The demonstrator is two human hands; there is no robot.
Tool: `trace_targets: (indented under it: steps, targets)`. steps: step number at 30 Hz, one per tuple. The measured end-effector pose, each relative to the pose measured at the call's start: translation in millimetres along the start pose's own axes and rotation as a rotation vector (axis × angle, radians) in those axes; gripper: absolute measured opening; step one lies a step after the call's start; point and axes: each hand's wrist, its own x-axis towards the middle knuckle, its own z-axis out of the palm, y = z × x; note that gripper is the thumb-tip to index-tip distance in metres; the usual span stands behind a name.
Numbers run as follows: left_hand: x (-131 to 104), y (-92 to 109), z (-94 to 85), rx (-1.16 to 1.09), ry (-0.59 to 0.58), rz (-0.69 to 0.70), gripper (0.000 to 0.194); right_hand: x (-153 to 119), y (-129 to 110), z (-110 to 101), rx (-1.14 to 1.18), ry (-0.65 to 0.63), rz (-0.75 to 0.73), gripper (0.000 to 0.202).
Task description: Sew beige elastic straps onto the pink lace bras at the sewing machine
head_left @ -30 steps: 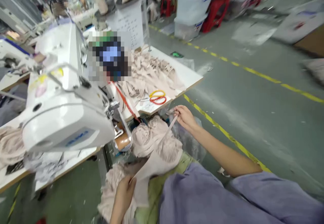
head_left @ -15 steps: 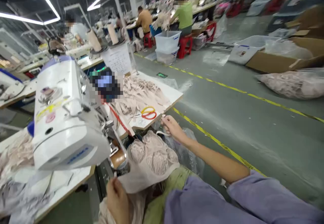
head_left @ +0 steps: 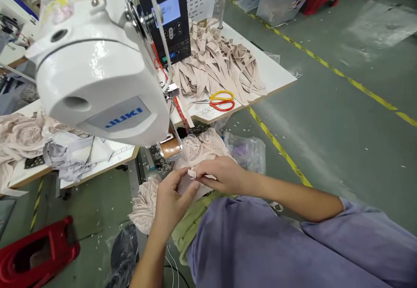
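A beige lace bra (head_left: 211,142) lies in my lap below the sewing machine's arm, its lower part hidden behind my hands. My right hand (head_left: 224,174) pinches a narrow pale strap (head_left: 191,173), whose short end sticks out past the fingertips. Close by on the left, my left hand (head_left: 176,196) has its thumb and index finger apart, with the index fingertip near the strap end. More beige lace fabric (head_left: 145,203) hangs behind my left wrist.
The white sewing machine head (head_left: 100,75) stands at upper left beside a control panel (head_left: 169,23). Beige fabric strips (head_left: 221,62) and red-and-yellow scissors (head_left: 222,101) lie on the white table (head_left: 276,77). A red stool (head_left: 39,253) stands on the floor at lower left.
My view has turned down and closer. My right hand has come in from the right with the strap, and my left hand has risen from the bra's edge to meet it.
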Motion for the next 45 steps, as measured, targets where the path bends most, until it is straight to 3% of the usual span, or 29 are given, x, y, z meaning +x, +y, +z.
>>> trace_targets:
  steps: [5, 12, 16, 22, 24, 26, 28, 35, 41, 45]
  targets:
    - [1, -1, 5.6, 0.026, 0.007, 0.022, 0.020, 1, -3, -5, -0.194, -0.143, 0.092, 0.019]
    - [-6, -6, 16.8, 0.159, 0.147, 0.104, 0.022, 9, 4, -13, 0.131, -0.198, 0.130, 0.021]
    - [-5, -11, 17.1, 0.118, 0.097, 0.134, 0.024, 12, 3, -15, 0.204, -0.197, 0.152, 0.022]
    - [-11, -15, 1.6, 0.083, 0.044, 0.172, 0.022, 19, 13, -15, 0.505, -0.085, 0.438, 0.035]
    - [-15, -12, -5.3, 0.131, 0.023, 0.169, 0.020, 21, 13, -11, 0.548, -0.216, 0.336, 0.034]
    - [-18, -6, -10.7, 0.167, -0.009, 0.173, 0.018, 22, 9, -7, 0.506, -0.396, 0.143, 0.026]
    - [-20, -1, -13.9, 0.164, -0.030, 0.182, 0.017, 20, 1, -4, 0.433, -0.487, -0.015, 0.020]
    - [-22, 1, -18.4, -0.013, 0.083, 0.232, 0.012, 14, -10, 2, 0.152, -0.327, -0.266, 0.019]
    - [-25, 4, -24.6, 0.061, -0.013, 0.146, 0.015, 9, -18, 10, -0.035, -0.215, -0.374, 0.025]
    - [-17, 8, -28.1, 0.231, -0.159, 0.040, 0.009, 6, -20, 20, -0.136, -0.213, -0.362, 0.028]
